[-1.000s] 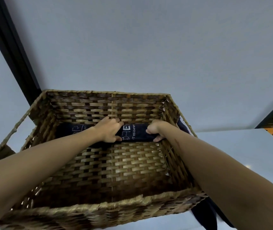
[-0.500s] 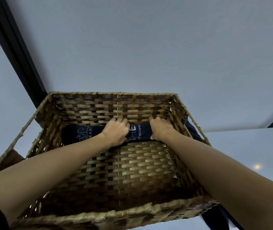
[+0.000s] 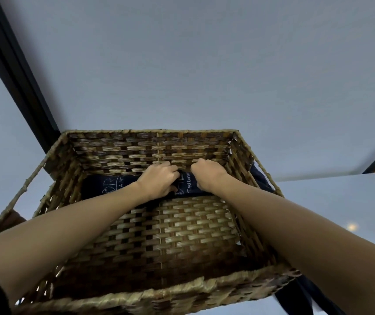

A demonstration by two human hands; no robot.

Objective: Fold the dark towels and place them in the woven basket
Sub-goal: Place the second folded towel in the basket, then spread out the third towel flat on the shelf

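- Here, head view: a woven basket [image 3: 159,289] is sitting on a pale table [image 3: 318,201], its open top facing the camera.
- A folded dark towel [image 3: 104,187] is lying inside the basket, along the foot of the far wall, with pale printed lettering showing on its upper face.
- Both bare forearms are reaching over the near rim and down into the basket.
- The left hand [image 3: 159,178] is resting on the middle of the towel, fingers curled down over the cloth and gripping it; the thumb is tucking in at the near edge.
- The right hand [image 3: 207,176] is lying just beside the left, knuckles up, fingers curled over the towel's right part and holding it; the fingertips themselves are hidden behind the hand.
- A narrow strip of printed cloth is showing between the two hands.
- More dark cloth [image 3: 259,180] is hanging outside the basket's right wall, and another dark piece [image 3: 293,298] is showing beyond the near right corner; whether they are one piece, cannot tell.
- A black bar [image 3: 16,71] is running diagonally across the upper left.
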